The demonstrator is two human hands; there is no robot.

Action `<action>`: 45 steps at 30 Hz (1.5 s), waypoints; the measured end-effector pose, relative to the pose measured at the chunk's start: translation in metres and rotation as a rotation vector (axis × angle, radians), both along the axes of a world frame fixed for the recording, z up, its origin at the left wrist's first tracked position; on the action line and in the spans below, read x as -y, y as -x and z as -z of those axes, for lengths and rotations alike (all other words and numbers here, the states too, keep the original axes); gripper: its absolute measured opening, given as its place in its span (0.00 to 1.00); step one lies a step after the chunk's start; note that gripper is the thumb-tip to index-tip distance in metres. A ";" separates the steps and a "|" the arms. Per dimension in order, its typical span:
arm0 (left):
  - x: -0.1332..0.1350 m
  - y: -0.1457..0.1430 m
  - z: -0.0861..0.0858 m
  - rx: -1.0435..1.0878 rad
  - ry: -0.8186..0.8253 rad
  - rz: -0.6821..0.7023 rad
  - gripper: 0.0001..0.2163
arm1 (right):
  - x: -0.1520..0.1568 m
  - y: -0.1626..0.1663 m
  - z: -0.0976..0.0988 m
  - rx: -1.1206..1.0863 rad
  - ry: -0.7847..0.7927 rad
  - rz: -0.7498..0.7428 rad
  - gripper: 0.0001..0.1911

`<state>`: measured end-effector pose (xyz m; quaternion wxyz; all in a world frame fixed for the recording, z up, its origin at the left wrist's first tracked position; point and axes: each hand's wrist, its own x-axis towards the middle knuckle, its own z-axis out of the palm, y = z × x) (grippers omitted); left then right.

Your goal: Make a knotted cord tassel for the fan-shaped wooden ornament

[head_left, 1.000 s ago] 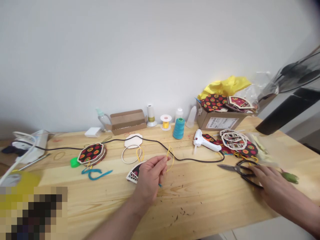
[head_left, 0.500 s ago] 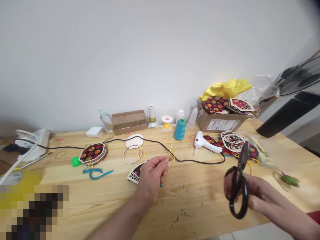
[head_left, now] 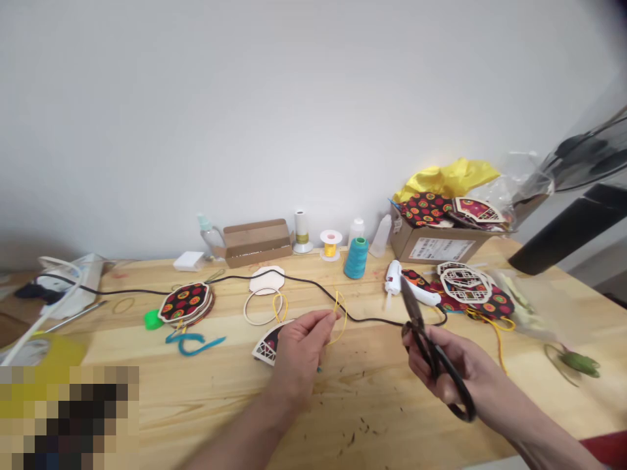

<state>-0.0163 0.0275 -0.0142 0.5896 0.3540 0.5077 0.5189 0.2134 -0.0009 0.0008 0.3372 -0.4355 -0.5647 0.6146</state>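
Note:
My left hand [head_left: 300, 351] pinches a thin yellow cord [head_left: 339, 316] that loops up beside its fingertips, above a fan-shaped patterned wooden piece [head_left: 267, 344] lying on the wooden table [head_left: 206, 391]. My right hand [head_left: 458, 372] grips black scissors [head_left: 425, 343] by the handles, blades closed and pointing up and left toward the cord. The scissors' tip stands about a hand's width right of the cord.
A white glue gun [head_left: 409, 290] with a black cable [head_left: 313, 287], a teal thread spool [head_left: 356, 257], a wooden ring [head_left: 262, 307], patterned ornaments [head_left: 186, 301] and a cardboard box [head_left: 438, 240] lie behind. A fan [head_left: 578, 196] stands at the right.
My right hand lifted the scissors from the table at the right and swung them left toward the cord. My left hand kept holding the yellow cord in place.

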 end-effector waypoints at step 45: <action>0.006 0.001 -0.006 -0.254 -0.146 0.229 0.12 | -0.017 0.034 -0.018 0.579 -0.245 -0.155 0.10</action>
